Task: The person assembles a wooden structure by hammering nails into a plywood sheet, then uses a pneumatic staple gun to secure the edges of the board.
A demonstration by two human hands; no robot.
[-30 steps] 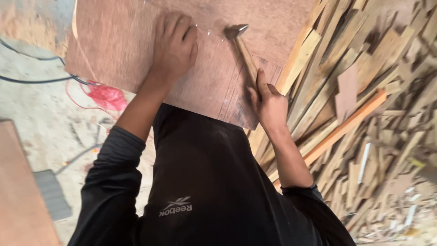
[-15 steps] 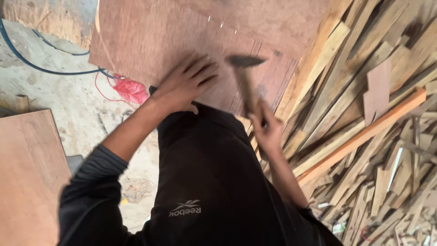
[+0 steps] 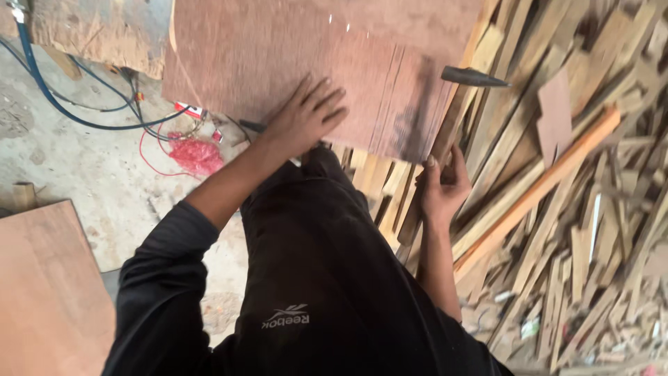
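the left hand (image 3: 306, 115) is lying open on the plywood sheet (image 3: 299, 49), while beside its edge the right hand (image 3: 442, 184) is gripping a motion-blurred hammer (image 3: 473, 76), its handle hard to make out.

I see my left hand (image 3: 306, 115) pressed flat, fingers spread, on the reddish plywood sheet (image 3: 292, 49) near its lower edge. My right hand (image 3: 442, 184) grips a hammer (image 3: 452, 111) by its wooden handle, dark head raised past the sheet's right edge, above a pile of wood offcuts (image 3: 557, 209).
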